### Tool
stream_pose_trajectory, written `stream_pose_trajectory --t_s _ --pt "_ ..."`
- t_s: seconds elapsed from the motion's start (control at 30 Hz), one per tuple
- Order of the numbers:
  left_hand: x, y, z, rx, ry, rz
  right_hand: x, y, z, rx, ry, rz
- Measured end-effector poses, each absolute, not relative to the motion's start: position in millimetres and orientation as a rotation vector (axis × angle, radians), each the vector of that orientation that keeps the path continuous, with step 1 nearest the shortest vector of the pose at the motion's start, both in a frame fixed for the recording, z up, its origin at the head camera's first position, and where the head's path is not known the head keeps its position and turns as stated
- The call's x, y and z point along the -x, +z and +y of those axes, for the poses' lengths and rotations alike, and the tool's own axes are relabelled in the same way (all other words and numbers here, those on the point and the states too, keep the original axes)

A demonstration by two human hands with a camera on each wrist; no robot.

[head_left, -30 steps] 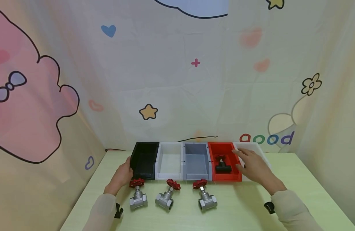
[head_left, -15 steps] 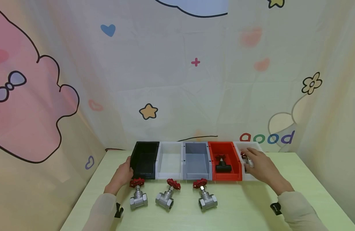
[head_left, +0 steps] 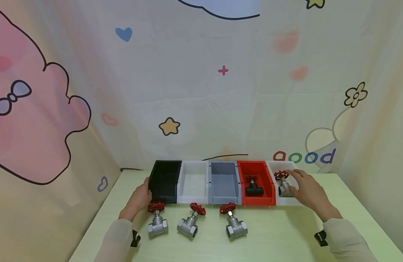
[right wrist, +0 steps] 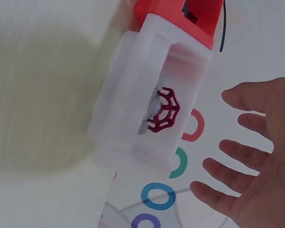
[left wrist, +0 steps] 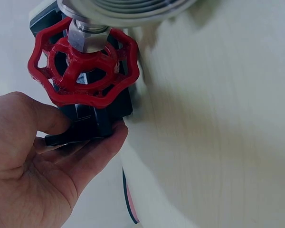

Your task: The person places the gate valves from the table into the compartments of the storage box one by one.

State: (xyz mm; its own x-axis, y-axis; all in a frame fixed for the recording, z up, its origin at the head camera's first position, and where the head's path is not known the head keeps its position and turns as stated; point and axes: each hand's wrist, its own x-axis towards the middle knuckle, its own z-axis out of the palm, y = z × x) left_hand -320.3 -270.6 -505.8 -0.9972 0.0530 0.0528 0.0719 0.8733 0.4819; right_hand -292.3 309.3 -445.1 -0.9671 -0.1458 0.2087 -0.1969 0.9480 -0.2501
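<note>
Right hand spread wide beside a red-wheeled gate valve in the end bin, left hand steadying the row.
To do this well, the right hand (head_left: 311,191) should probably clear the white bin (head_left: 280,165) with fingers spread, so none snags the handwheel or tips the metal gate valve (head_left: 283,185); the left hand (head_left: 140,194), pinching the side of the black bin (head_left: 163,187) between thumb and fingers, does best to hold without tugging. The valve lies inside the white bin, just to the left of the right thumb and fingers, outside their grasp; the right-wrist view shows a gap between them.
</note>
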Motion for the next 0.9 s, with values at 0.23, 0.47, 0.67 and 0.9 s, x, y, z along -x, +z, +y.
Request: stream_pose_trajectory --t_s 0.23,0.47,0.67,0.9 --pt "320.3 -505.7 -270.6 0.098 -0.775 -3.005 294.7 -454.9 323.2 -0.202 0.417 -2.939" --pt "320.0 -505.9 -271.2 0.113 -0.77 -3.002 295.2 -459.7 331.5 -0.171 0.418 -2.951" --pt "320.2 -506.1 -271.4 0.116 -0.76 -2.995 294.8 -462.1 338.2 -0.144 0.428 -2.951" --pt "319.7 -504.8 -271.0 0.105 -0.766 -3.0 294.6 -465.4 344.3 -0.127 0.457 -2.939"
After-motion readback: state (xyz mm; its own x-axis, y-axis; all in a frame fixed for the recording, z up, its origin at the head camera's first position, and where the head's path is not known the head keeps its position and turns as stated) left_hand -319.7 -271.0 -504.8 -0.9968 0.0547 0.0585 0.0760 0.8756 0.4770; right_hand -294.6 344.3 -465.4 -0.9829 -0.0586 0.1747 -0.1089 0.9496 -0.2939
